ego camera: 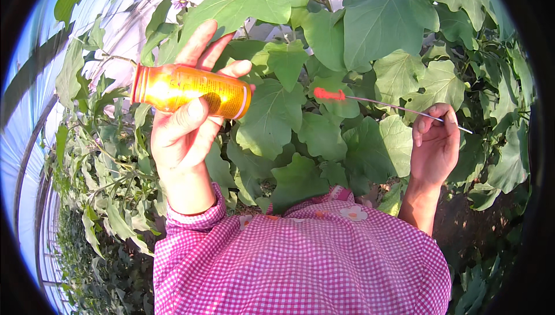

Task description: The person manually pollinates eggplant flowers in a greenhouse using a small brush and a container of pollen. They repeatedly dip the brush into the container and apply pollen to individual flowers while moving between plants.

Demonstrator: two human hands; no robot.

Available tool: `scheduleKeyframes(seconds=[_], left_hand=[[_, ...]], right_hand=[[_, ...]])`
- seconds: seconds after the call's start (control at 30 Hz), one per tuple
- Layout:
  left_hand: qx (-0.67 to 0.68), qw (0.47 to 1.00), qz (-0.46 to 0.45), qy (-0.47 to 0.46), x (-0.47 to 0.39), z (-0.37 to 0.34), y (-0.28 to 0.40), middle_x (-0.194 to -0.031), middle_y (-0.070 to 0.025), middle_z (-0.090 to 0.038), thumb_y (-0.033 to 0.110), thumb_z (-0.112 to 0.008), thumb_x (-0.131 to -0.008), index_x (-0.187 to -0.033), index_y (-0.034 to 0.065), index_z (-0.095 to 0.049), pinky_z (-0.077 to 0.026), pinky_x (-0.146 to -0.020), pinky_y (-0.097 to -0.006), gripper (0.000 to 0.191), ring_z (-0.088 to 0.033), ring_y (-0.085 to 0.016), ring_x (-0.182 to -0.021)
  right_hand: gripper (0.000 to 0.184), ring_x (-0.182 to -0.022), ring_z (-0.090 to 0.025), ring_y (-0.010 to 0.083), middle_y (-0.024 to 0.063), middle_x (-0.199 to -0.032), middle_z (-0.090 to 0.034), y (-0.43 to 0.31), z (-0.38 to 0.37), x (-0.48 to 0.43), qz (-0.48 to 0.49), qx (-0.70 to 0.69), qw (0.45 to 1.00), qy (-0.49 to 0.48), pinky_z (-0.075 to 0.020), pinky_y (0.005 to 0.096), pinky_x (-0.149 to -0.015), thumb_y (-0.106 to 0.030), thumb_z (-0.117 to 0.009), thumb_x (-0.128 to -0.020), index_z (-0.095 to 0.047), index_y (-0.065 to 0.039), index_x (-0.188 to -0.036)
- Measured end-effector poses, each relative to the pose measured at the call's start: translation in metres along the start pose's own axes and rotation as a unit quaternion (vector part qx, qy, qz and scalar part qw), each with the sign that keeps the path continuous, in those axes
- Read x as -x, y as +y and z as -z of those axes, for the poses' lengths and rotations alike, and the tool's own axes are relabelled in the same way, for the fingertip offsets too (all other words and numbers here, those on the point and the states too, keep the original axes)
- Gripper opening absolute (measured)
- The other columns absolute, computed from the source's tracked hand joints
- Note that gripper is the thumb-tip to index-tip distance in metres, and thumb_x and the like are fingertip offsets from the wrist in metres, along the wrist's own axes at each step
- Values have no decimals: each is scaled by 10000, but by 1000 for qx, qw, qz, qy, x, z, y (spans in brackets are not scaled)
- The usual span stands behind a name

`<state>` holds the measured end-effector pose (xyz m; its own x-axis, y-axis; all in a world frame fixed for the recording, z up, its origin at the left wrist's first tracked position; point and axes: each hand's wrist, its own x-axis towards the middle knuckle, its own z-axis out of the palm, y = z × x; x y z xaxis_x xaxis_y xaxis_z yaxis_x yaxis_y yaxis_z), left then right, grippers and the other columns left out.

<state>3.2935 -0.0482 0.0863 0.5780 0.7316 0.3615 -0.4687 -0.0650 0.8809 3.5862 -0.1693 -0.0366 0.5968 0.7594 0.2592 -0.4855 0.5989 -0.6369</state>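
My left hand grips a shiny orange-gold can with a narrowed neck, held nearly on its side with the neck pointing left. The thumb presses its near face, and other fingers show behind and above it. Whether the can's mouth is uncovered cannot be seen. Between thumb and fingers, my right hand pinches a thin metal rod near its right end. Red material coats the rod's left tip, which hovers before broad green leaves, apart from the can.
Eggplant-like plants with large lobed leaves crowd in front of both hands. A pale purple flower hangs at the upper left. Plastic greenhouse sheeting over curved ribs runs along the left. Shaded soil shows at the lower right.
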Motion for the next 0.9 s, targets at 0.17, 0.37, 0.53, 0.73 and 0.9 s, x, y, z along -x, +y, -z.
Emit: scheduleKeyframes(seconds=[0.17,0.37,0.53,0.73,0.9], left_hand=[[-87,995,-52,14,-24,4,13,-1488,-241,-304,79,-697,-826,-1429,-53,-308,-491,-964,-537,729,-506,-416,-1224],[-97,995,-29,25,-28,6,21,-1440,-224,-384,34,-738,-772,-1382,-45,-392,-504,-956,-479,707,-535,-380,-1198],[-91,995,34,38,-2,35,-5,-1343,-164,-496,49,-779,-747,-1300,-23,-490,-506,-936,-434,628,-559,-350,-1181],[-82,989,2,121,28,75,2,-1347,-204,-460,71,-729,-804,-1357,-34,-416,-495,-976,-468,644,-520,-373,-1226],[-82,988,-28,127,34,96,23,-1303,-190,-479,104,-744,-794,-1391,-3,-420,-463,-977,-419,688,-552,-325,-1195]], right_hand=[[341,-621,-523,152,99,-731,-575,10,-7,-19,-1,-9,997,-71,-421,246,-559,-256,-359,-1026,-546,29,-1028],[395,-911,-648,235,191,-1024,-657,39,-38,-31,-11,69,977,-202,-494,306,-762,-261,-383,-1011,-558,72,-1133],[434,-1040,-618,266,201,-1120,-632,67,-87,-29,-2,164,948,-272,-499,343,-851,-264,-378,-1004,-542,85,-1205],[334,-1043,-605,221,144,-1127,-639,135,-139,-39,65,342,875,-336,-490,332,-883,-190,-424,-1010,-579,33,-1204],[286,-968,-633,250,185,-1101,-653,190,-163,-60,122,467,797,-363,-482,319,-873,-147,-452,-995,-593,23,-1177]])
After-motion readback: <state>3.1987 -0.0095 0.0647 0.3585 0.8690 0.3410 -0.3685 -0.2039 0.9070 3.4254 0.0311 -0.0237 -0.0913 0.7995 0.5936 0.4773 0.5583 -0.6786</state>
